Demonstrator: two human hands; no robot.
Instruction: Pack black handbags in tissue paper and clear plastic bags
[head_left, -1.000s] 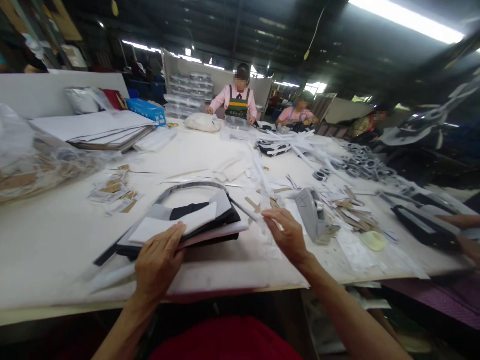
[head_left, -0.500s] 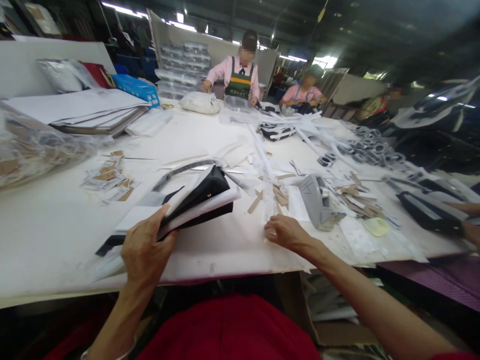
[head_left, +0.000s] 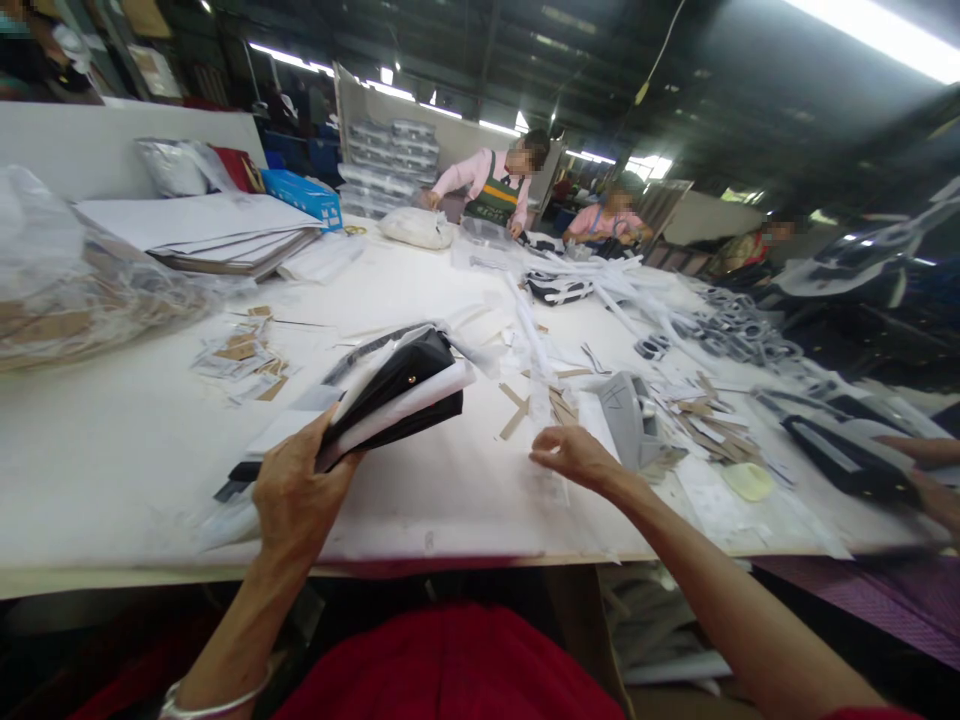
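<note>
My left hand (head_left: 304,490) is closed round one end of a black handbag (head_left: 409,375), held tilted above the table. White wrapping (head_left: 431,395) lies between its black panels, and a small gold stud shows on the side. A dark strap loops behind the bag. My right hand (head_left: 576,458) is low over the table with fingers curled in, by a translucent plastic strip (head_left: 538,385); whether anything is pinched in them I cannot make out. A grey tape dispenser (head_left: 630,415) stands just right of this hand.
Brown card strips (head_left: 514,410) lie beyond my right hand. Tags (head_left: 244,350) are scattered at left, near a clear plastic bag (head_left: 45,310). Grey rings (head_left: 735,325) are heaped at right. A co-worker's hands hold another black bag (head_left: 847,460). Co-workers in pink sit across the table (head_left: 390,270).
The view has shifted, so the far table sits lower and further right. The black handbag has turned slightly in my left hand. My right hand's fingers have loosened a little near the plastic strip.
</note>
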